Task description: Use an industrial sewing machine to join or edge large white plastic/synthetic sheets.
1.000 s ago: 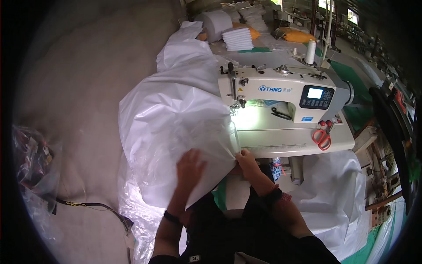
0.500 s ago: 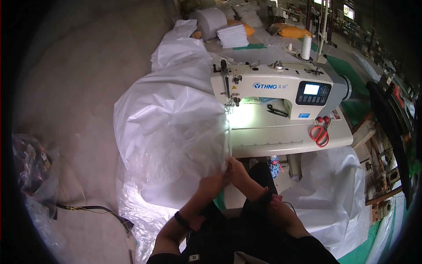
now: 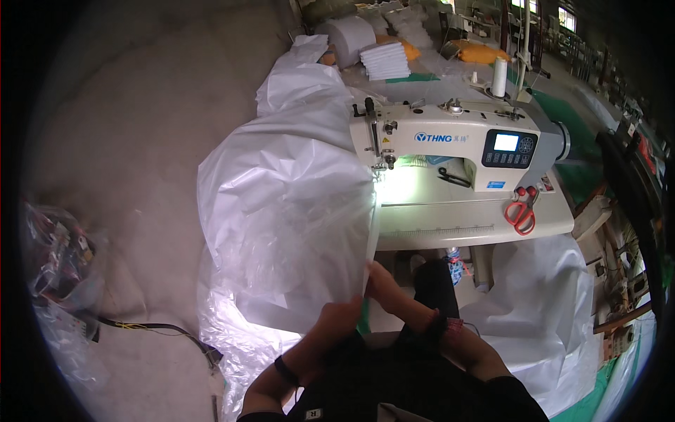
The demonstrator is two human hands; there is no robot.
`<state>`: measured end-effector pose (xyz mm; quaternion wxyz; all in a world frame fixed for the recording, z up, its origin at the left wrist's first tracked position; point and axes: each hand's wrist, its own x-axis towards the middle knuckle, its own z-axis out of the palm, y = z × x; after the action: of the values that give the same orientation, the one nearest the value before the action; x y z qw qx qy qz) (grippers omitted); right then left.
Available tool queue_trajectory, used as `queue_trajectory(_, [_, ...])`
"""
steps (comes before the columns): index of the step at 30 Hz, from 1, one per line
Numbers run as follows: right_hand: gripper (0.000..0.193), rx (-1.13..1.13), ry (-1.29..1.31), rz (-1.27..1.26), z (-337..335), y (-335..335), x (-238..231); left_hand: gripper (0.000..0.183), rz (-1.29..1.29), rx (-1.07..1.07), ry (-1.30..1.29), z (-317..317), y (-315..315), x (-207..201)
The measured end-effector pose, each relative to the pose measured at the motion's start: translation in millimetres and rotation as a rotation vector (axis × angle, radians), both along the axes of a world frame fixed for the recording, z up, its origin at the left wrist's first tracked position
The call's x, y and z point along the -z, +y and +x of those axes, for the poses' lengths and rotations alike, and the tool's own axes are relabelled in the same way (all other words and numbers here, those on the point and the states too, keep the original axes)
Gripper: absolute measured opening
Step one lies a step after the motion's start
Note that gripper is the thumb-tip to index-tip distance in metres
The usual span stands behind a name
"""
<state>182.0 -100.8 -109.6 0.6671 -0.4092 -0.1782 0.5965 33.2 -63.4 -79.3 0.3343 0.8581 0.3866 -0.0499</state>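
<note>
A large sheet of white translucent plastic (image 3: 281,190) drapes over the left of the table, its right edge running up under the needle area of the white sewing machine (image 3: 450,137). My right hand (image 3: 380,285) pinches that edge in front of the machine bed. Just below and to the left, my left hand (image 3: 340,316) is closed on the lower part of the same edge. Between the hands and the lit needle the edge is stretched fairly straight. My fingertips are partly hidden by the sheet.
Red-handled scissors (image 3: 520,214) lie at the bed's right end, and dark thread snips (image 3: 453,177) under the machine arm. A white thread cone (image 3: 499,77) stands behind. Folded white sheets (image 3: 384,61) are stacked at the back. More white plastic (image 3: 538,302) hangs at right.
My left hand has moved down and slightly left along the edge, apart from my right hand. The edge looks straighter now. The whole view has shifted a little.
</note>
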Motion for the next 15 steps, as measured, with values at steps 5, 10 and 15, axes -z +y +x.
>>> queue_trajectory(5, [0.032,-0.177,-0.275,0.129,-17.3,10.7,-1.0,0.02,0.194,0.673,0.108,-11.0,-40.6,-29.5])
queue_trajectory(10, [0.023,0.023,-0.481,-0.155,14.3,6.3,11.7,0.014,0.693,0.356,-0.402,-5.1,34.1,-45.8])
queue_trajectory(15, [0.025,0.026,-0.656,-0.203,47.4,-8.4,21.1,0.025,1.097,-0.269,-0.262,-12.0,186.6,-5.1])
